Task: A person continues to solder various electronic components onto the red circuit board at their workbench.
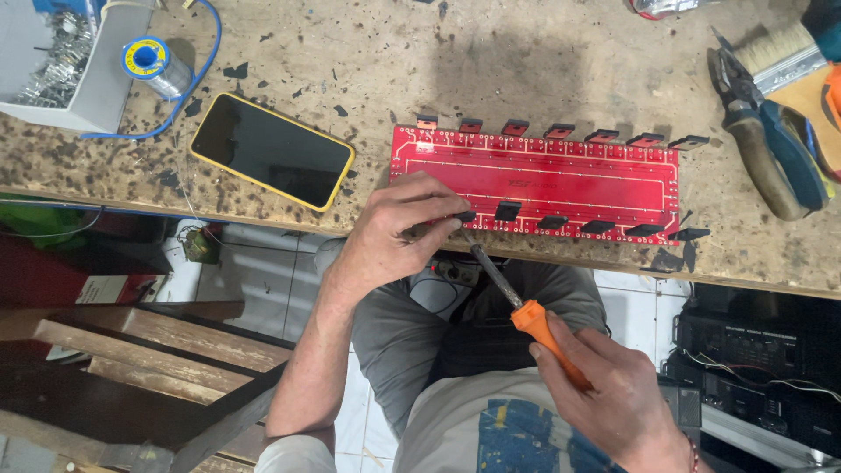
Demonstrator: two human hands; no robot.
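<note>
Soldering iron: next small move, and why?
Probably ease the soldering iron tip a touch closer to the black component on the red circuit board: the left hand pinches there, the right hand angles the tip toward it.

Phone (pixel 272 151): far left of the bench, lying flat and askew, rectangular, yellow case, screen black and unlit.

Solder spool (pixel 149 60): far left corner, beside a pale box (pixel 83 96); round end label, blue ring around yellow.

Carton (pixel 101 289): near left, below the bench edge; pale with red, partly hidden.

R hand (pixel 613 385), soldering iron (pixel 517 293), maybe on board (pixel 543 175)
</note>
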